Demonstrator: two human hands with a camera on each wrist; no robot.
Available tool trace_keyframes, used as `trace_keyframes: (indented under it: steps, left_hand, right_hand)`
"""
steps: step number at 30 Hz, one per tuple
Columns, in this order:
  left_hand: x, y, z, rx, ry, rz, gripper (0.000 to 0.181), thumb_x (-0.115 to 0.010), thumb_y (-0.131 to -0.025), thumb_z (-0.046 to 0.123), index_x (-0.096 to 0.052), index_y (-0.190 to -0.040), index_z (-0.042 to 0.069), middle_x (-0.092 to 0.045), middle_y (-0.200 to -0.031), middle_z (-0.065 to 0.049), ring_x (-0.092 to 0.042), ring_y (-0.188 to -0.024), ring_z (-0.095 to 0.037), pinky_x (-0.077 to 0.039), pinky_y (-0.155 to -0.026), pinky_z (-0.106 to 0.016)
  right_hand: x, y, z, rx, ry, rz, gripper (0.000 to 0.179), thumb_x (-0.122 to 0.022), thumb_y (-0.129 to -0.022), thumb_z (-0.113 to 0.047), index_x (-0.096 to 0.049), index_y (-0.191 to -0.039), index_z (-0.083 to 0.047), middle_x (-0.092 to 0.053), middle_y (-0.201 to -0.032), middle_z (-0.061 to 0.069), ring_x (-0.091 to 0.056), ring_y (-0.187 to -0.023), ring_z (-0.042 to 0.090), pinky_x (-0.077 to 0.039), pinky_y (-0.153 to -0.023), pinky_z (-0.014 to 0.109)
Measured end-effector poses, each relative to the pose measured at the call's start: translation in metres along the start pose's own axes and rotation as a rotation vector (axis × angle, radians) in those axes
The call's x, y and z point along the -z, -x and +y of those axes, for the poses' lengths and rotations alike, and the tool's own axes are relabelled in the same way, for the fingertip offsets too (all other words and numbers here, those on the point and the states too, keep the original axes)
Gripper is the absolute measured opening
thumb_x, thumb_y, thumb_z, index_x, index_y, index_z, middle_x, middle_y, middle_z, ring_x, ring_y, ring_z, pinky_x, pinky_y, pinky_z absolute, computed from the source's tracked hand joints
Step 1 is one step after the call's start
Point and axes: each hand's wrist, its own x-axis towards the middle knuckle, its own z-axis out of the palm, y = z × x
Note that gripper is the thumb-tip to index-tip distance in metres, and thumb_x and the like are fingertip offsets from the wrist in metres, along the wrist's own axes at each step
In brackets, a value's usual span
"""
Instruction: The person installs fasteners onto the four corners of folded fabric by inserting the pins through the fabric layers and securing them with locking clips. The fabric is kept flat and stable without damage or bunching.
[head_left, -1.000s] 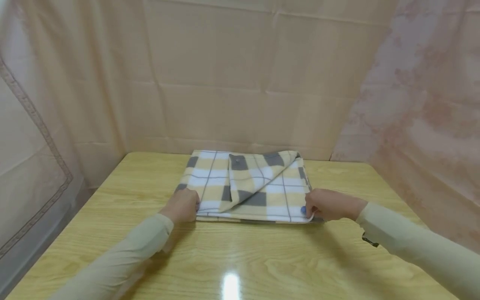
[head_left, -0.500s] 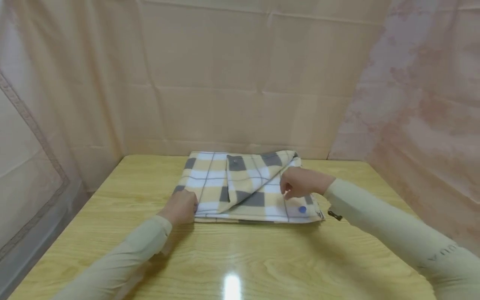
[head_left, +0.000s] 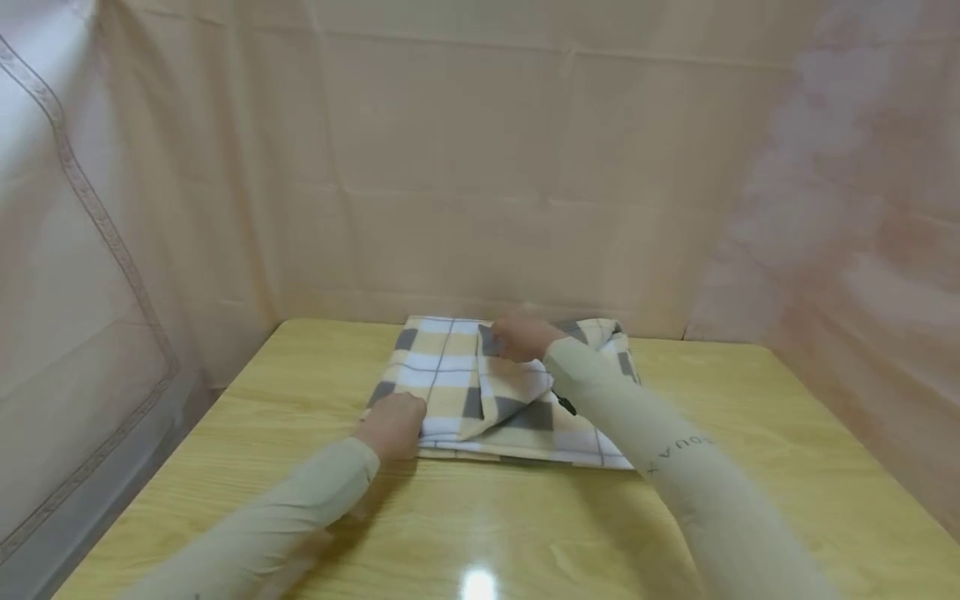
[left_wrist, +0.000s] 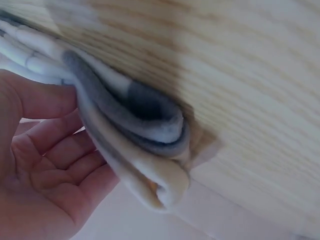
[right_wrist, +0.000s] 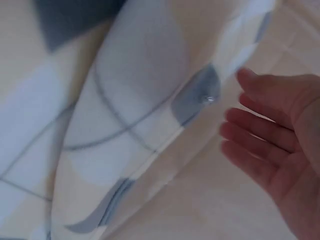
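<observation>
A folded plaid fleece blanket (head_left: 435, 375) in white, cream and grey lies at the far part of the table. At its front left corner my left hand (head_left: 393, 421) grips the stacked edge; in the left wrist view the thumb (left_wrist: 45, 100) presses one side, with the layered folds (left_wrist: 150, 130) beside the curled fingers. My right hand (head_left: 525, 335) is over the turned-back flap (head_left: 510, 383). Seen from the right wrist, its loosely bent fingers (right_wrist: 255, 132) stand just off the flap's edge, close to a small shiny stud (right_wrist: 208, 99) on a grey square.
The wooden table (head_left: 480, 517) extends in front and to both sides of the blanket. A beige cloth (head_left: 480, 167) hangs right behind the table's back edge, with more hanging fabric (head_left: 862, 208) on the right and a trimmed curtain (head_left: 75, 292) on the left.
My right hand has let go of the front right corner and moved left and away to the flap's far corner. My left hand keeps its grip; the right forearm now covers the blue dot.
</observation>
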Motion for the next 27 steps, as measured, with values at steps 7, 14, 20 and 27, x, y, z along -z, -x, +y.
trace_keyframes:
  steps: [7, 14, 20, 27]
  left_hand:
    - [-0.002, 0.003, 0.002, -0.010, -0.008, 0.019, 0.017, -0.066, -0.065, -0.004, -0.054, -0.062, 0.008, -0.058, -0.060, -0.006, -0.051, -0.056, -0.019, -0.052, -0.056, -0.041]
    - [-0.002, 0.004, 0.001, -0.005, -0.060, 0.033, 0.018, -0.066, -0.065, -0.003, -0.054, -0.061, 0.009, -0.058, -0.059, -0.004, -0.047, -0.055, -0.016, -0.052, -0.055, -0.038]
    - [-0.003, 0.001, 0.006, -0.013, -0.065, 0.042, 0.022, -0.065, -0.067, -0.003, -0.051, -0.058, 0.010, -0.055, -0.057, -0.002, -0.044, -0.054, -0.014, -0.049, -0.052, -0.036]
    - [-0.004, -0.003, 0.012, -0.021, -0.086, 0.049, 0.017, -0.066, -0.067, -0.002, -0.054, -0.061, 0.008, -0.056, -0.057, -0.003, -0.045, -0.053, -0.014, -0.050, -0.050, -0.036]
  right_hand:
    - [-0.014, -0.031, -0.004, 0.040, 0.321, 0.075, 0.014, -0.065, -0.089, -0.012, -0.067, -0.102, -0.008, -0.070, -0.100, 0.004, -0.065, -0.091, 0.019, -0.056, -0.082, 0.031]
    - [-0.030, -0.052, -0.014, 0.097, 0.386, -0.014, 0.028, -0.055, -0.094, -0.004, -0.066, -0.118, -0.014, -0.067, -0.124, 0.001, -0.062, -0.115, 0.020, -0.051, -0.099, 0.032]
    - [-0.046, -0.050, 0.005, 0.127, 0.292, 0.058, 0.018, -0.058, -0.087, 0.002, -0.071, -0.089, -0.010, -0.073, -0.097, 0.005, -0.067, -0.088, 0.019, -0.055, -0.082, 0.030]
    - [-0.044, -0.033, 0.033, 0.140, 0.401, 0.225, 0.014, -0.064, -0.082, 0.000, -0.070, -0.084, -0.013, -0.073, -0.088, 0.002, -0.067, -0.083, 0.019, -0.057, -0.075, 0.032]
